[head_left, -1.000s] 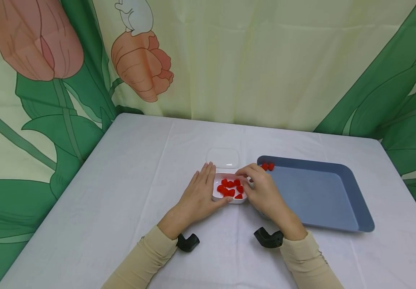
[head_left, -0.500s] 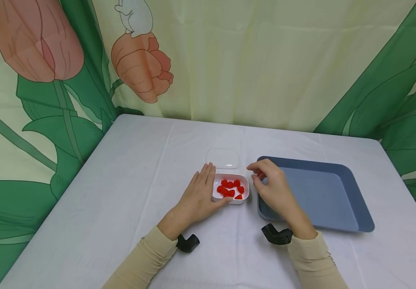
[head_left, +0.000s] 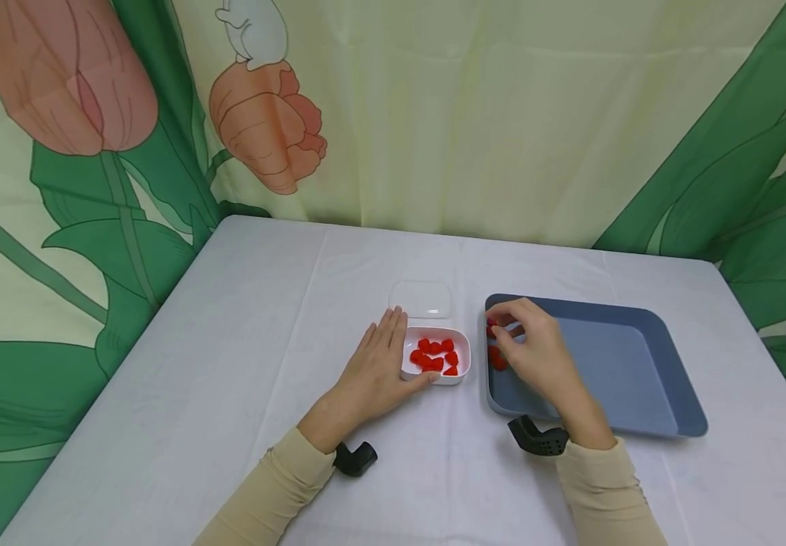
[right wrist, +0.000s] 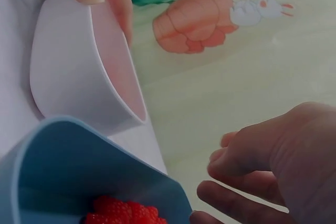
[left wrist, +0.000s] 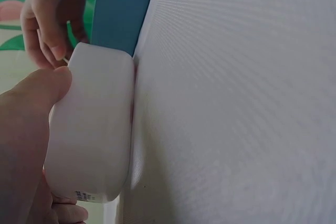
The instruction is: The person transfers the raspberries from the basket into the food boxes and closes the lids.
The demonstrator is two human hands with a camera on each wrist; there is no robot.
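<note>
A small white container (head_left: 452, 381) holding several red raspberries (head_left: 436, 364) sits at the table's middle. My left hand (head_left: 375, 371) rests against its left end with straight fingers, and the thumb lies on the near rim. In the left wrist view, that thumb (left wrist: 52, 85) touches the top edge of the container's white wall (left wrist: 94, 124). Over the left end of a blue-grey tray (head_left: 611, 364) is my right hand (head_left: 539, 356), fingers bent and nothing visible between them. Raspberries (head_left: 497, 358) lie in the tray beneath its fingertips. In the right wrist view, raspberries (right wrist: 123, 212) show below the fingers.
A clear lid (head_left: 421, 299) lies flat behind the white container. The tray stands just right of the container, with a narrow gap between them. A white cloth covers the table (head_left: 283, 303), and a printed curtain (head_left: 474, 129) hangs behind it.
My right hand has moved right, from the container's right rim to over the tray's left end. The left hand and the container stay put.
</note>
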